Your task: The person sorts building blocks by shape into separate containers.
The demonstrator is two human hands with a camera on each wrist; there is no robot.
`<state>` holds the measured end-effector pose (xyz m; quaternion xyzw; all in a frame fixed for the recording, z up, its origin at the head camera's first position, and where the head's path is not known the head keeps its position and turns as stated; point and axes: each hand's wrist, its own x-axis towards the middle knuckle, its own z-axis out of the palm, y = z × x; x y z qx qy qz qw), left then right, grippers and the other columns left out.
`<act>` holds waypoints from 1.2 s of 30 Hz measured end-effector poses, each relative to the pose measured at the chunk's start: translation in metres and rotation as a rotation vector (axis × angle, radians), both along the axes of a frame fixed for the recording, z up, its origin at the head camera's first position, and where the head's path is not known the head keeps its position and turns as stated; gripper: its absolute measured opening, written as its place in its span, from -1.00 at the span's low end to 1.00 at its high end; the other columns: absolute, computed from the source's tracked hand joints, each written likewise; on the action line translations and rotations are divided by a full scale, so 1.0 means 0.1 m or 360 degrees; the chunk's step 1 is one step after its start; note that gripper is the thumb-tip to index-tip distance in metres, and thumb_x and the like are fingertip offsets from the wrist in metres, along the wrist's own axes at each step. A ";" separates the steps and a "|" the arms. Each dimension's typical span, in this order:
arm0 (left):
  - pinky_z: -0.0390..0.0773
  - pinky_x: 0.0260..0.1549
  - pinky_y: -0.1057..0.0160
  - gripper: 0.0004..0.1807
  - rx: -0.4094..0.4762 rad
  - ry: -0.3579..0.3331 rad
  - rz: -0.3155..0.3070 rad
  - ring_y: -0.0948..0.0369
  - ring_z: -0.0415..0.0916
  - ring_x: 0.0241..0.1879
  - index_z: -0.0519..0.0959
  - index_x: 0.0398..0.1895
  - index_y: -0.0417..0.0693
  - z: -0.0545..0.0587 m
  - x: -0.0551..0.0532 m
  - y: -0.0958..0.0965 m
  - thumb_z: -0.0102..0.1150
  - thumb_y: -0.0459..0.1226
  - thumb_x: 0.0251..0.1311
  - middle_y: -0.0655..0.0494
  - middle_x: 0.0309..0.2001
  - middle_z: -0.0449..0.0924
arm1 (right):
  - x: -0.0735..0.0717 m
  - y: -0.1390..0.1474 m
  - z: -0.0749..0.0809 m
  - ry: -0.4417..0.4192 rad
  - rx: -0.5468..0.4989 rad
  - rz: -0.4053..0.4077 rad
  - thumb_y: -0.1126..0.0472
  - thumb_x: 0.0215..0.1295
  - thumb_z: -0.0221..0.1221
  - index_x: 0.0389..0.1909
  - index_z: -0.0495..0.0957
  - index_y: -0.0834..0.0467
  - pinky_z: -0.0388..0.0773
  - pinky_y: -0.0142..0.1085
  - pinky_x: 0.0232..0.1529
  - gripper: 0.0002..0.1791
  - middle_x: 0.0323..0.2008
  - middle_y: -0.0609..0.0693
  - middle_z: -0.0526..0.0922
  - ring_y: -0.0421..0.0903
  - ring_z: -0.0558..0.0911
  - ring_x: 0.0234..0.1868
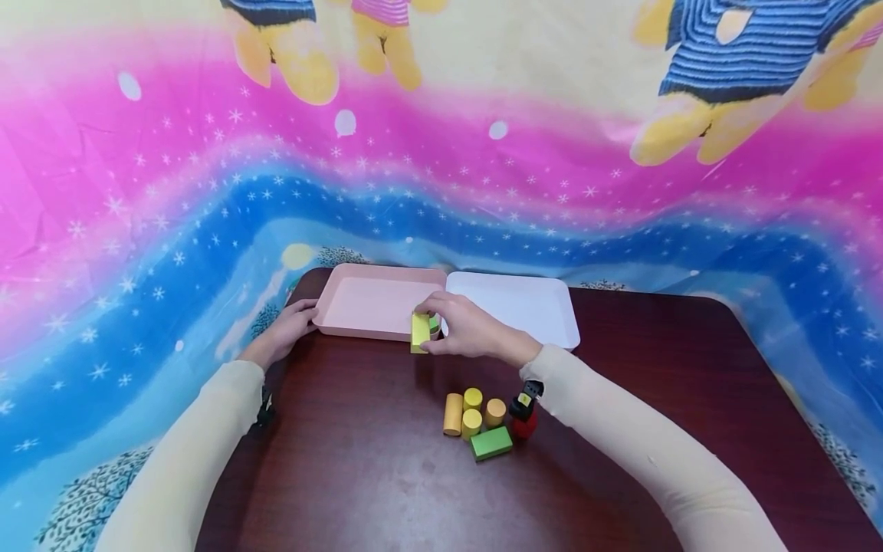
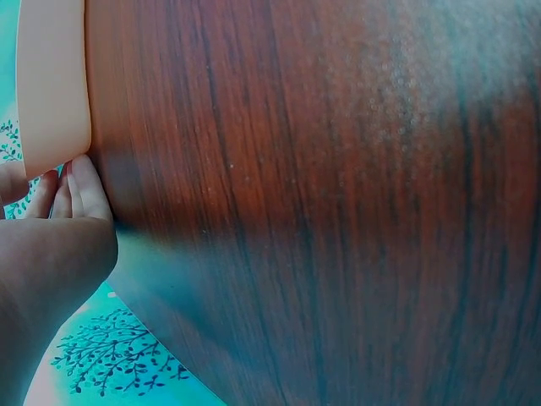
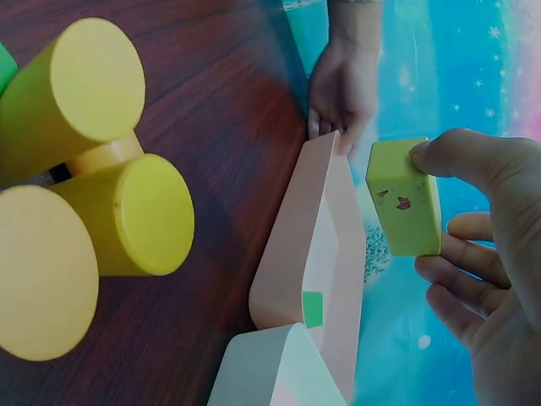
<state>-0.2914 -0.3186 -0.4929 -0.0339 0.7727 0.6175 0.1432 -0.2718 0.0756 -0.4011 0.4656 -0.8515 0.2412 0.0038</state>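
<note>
Above the front right corner of the pink tray (image 1: 379,335), my right hand (image 1: 476,326) pinches a yellow rectangular block (image 1: 420,333) between thumb and fingers. The right wrist view shows this block (image 3: 404,199) with a small dark worn patch on its face. A green piece (image 3: 313,309) shows inside the tray, mostly hidden by the wall. My left hand (image 1: 288,331) holds the tray's left end, thumb and fingers about its corner; in the left wrist view the fingers (image 2: 84,190) touch the tray wall (image 2: 55,85).
A white tray (image 1: 552,307) stands against the pink one's right side. Nearer on the dark wooden table lie several yellow and orange cylinders (image 1: 472,423), a green block (image 1: 491,444) and a red piece (image 1: 524,426) partly behind the right wrist strap. A patterned cloth (image 1: 414,153) hangs behind the table.
</note>
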 end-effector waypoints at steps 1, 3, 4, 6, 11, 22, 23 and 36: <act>0.18 0.56 -0.18 -0.37 -0.0001 0.0001 0.0003 -0.21 0.06 0.60 -0.11 0.73 -0.24 0.00 0.00 0.00 -0.34 -0.23 0.75 -0.34 0.64 -0.03 | -0.02 0.00 -0.01 -0.0005 -0.0003 -0.0011 0.10 0.23 0.51 0.22 0.61 0.26 0.63 -0.20 0.09 -0.40 0.07 0.05 0.66 -0.02 0.63 0.04; 0.19 0.56 -0.18 -0.37 -0.0008 0.0006 0.0006 -0.20 0.07 0.60 -0.10 0.73 -0.24 -0.01 0.00 0.00 -0.33 -0.23 0.75 -0.33 0.64 -0.01 | -0.04 0.00 -0.01 -0.0010 -0.0006 -0.0035 0.09 0.22 0.52 0.23 0.61 0.27 0.63 -0.20 0.10 -0.39 0.08 0.06 0.66 -0.04 0.63 0.03; 0.20 0.56 -0.17 -0.37 -0.0008 0.0006 0.0010 -0.19 0.08 0.60 -0.09 0.73 -0.23 -0.01 0.00 0.00 -0.32 -0.23 0.75 -0.32 0.64 -0.01 | -0.05 0.01 -0.02 -0.0014 -0.0009 -0.0046 0.09 0.22 0.52 0.24 0.61 0.27 0.64 -0.20 0.10 -0.38 0.09 0.06 0.66 -0.05 0.62 0.03; 0.21 0.55 -0.17 -0.38 -0.0014 0.0010 0.0009 -0.19 0.09 0.60 -0.08 0.72 -0.23 -0.01 0.01 0.01 -0.32 -0.22 0.75 -0.32 0.64 0.00 | -0.07 0.01 -0.03 -0.0027 -0.0022 -0.0067 0.11 0.22 0.52 0.25 0.61 0.28 0.64 -0.18 0.11 -0.38 0.10 0.07 0.66 -0.03 0.64 0.05; 0.23 0.54 -0.17 -0.38 -0.0025 0.0003 0.0003 -0.19 0.10 0.59 -0.08 0.72 -0.24 -0.02 0.03 0.01 -0.32 -0.21 0.76 -0.31 0.63 0.01 | -0.10 0.03 -0.06 -0.0062 -0.0011 -0.0111 0.09 0.26 0.50 0.27 0.60 0.25 0.64 -0.15 0.17 -0.38 0.12 0.06 0.67 0.02 0.65 0.13; 0.21 0.55 -0.19 -0.38 -0.0017 0.0020 0.0005 -0.21 0.09 0.59 -0.09 0.73 -0.23 -0.02 0.01 -0.02 -0.33 -0.21 0.76 -0.32 0.63 0.00 | -0.21 -0.06 -0.03 -0.0089 -0.0019 -0.0184 0.07 0.26 0.51 0.29 0.60 0.25 0.63 -0.17 0.22 -0.36 0.14 0.06 0.68 0.00 0.65 0.17; 0.20 0.55 -0.19 -0.37 -0.0014 0.0021 0.0003 -0.21 0.08 0.59 -0.10 0.73 -0.23 -0.02 0.01 -0.02 -0.34 -0.21 0.76 -0.33 0.63 -0.01 | -0.23 -0.07 -0.03 -0.0092 -0.0025 -0.0193 0.06 0.26 0.51 0.29 0.60 0.26 0.63 -0.17 0.23 -0.36 0.14 0.07 0.68 0.00 0.65 0.17; 0.21 0.55 -0.18 -0.39 -0.0047 0.0011 -0.0009 -0.21 0.11 0.58 -0.08 0.72 -0.24 0.01 0.01 0.02 -0.33 -0.23 0.76 -0.32 0.62 0.02 | -0.41 -0.16 -0.17 -0.0098 -0.0017 -0.0259 0.04 0.25 0.52 0.27 0.61 0.26 0.62 -0.16 0.22 -0.36 0.13 0.08 0.68 0.00 0.64 0.15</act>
